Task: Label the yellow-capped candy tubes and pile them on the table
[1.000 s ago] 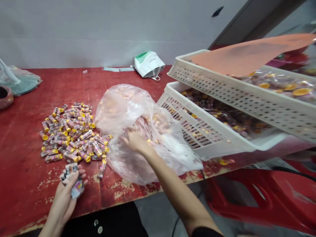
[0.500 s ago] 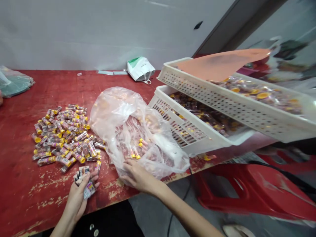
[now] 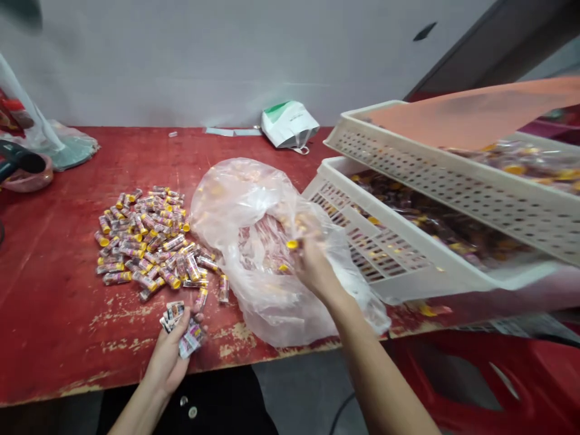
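Note:
My left hand (image 3: pixel 174 347) is closed around a small bunch of printed cards (image 3: pixel 189 338) at the table's front edge. Beyond it lies a loose pile of small clear tubes (image 3: pixel 149 241) with yellow caps and printed wraps. A clear plastic bag (image 3: pixel 226 193), holding more such tubes, lies open right of the pile. At the bag's opening, my right hand (image 3: pixel 315 266) is closed, blurred by motion. A yellow-capped tube (image 3: pixel 292 244) shows at its fingertips; the rest of that tube is hard to make out.
Two white perforated crates (image 3: pixel 362 241) of tubes stand stacked askew at right, an orange sheet (image 3: pixel 462 124) over the upper one. A white-green pouch (image 3: pixel 290 124) lies by the wall. A fan-like stand (image 3: pixel 72 151) is at far left, a red stool (image 3: pixel 453 374) below right.
My right hand has moved from the bag's near edge up to its opening, with a yellow-capped tube now at its fingers. The view has turned left. My left hand keeps its cards.

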A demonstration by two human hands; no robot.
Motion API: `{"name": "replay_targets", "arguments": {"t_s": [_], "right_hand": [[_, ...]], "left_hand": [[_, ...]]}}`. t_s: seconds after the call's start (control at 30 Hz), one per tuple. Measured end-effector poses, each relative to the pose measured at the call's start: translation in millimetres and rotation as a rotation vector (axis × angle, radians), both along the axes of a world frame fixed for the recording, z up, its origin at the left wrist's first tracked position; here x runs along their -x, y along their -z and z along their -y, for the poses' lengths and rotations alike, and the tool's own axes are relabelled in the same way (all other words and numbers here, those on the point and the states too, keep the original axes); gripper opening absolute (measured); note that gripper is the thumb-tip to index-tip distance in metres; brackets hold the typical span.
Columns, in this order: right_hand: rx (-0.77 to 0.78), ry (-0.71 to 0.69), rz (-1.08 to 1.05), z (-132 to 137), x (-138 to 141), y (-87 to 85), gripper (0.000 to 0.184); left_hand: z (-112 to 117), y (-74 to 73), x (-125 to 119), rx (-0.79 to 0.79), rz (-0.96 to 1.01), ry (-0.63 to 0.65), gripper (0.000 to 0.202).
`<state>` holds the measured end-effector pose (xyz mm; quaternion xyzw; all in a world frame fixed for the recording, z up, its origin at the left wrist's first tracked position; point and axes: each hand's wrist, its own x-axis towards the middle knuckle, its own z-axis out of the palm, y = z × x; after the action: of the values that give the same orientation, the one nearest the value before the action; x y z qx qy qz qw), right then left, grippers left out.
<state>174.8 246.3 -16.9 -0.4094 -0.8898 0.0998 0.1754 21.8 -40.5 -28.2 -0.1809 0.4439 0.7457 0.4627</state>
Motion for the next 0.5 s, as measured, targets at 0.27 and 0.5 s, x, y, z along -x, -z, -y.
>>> {"name": "replay_targets", "arguments": {"t_s": [0.27, 0.5], "right_hand": [[0.408, -0.243, -0.321, 141.4, 53.5, 27.9, 0.012], [0.685, -0.284, -0.535, 168.4, 77.8, 28.1, 0.024]], "left_hand": [[2.9, -4.8, 8.9, 0.042, -0.034, -0.269, 0.021], [9.3, -7.0, 4.4, 0.019, -0.005, -0.307, 0.019]]}}
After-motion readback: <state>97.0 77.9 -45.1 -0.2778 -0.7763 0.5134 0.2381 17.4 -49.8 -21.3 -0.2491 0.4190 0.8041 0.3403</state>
